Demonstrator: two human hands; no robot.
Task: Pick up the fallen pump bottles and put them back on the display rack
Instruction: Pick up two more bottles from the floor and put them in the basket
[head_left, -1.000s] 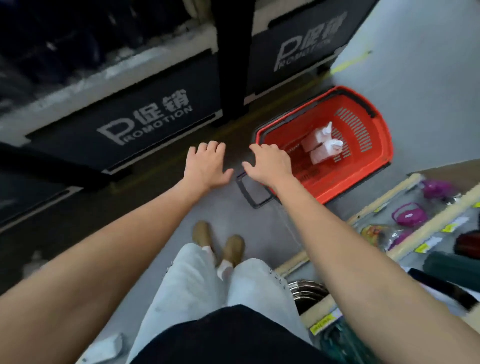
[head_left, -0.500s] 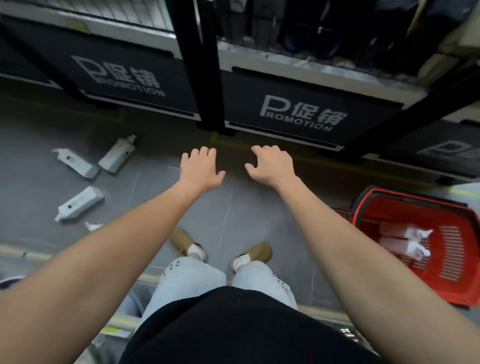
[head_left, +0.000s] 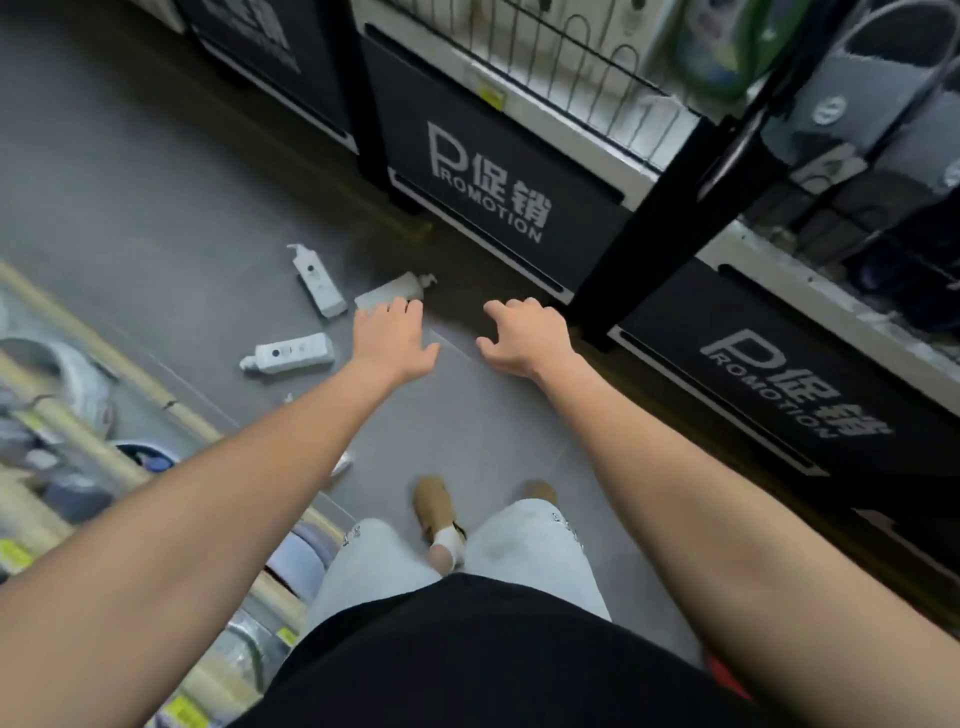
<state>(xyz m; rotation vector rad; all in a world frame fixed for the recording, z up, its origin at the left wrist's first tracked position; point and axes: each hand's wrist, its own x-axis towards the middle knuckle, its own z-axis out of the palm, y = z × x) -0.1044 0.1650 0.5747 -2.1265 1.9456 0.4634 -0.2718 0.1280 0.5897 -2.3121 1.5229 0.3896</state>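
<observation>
**View swings onto the fallen bottles; both hands empty**

Left hand (head_left: 393, 336) and right hand (head_left: 524, 336) are held out side by side above the grey floor (head_left: 467, 431), fingers spread wide on the left and loosely curled on the right, neither holding anything. Compared with half a second ago, the view has turned left: the red basket seen then is out of frame, and the bottles, then well off to the left, now lie just beyond the left hand. Nearest bottle (head_left: 395, 289), on its side with pump toward the rack base, appears just above the left fingertips (head_left: 400, 306); contact cannot be judged. Second bottle (head_left: 318, 281) lies just to its left, pump pointing away. Third bottle (head_left: 289, 354) lies flat nearer the person, left of the left wrist. Display rack (head_left: 524, 78), with wire dividers above a promotion panel (head_left: 488, 192), stands along the floor's far edge. Judged stage: approach only; no bottle lifted, and a reach down is needed next.
</observation>
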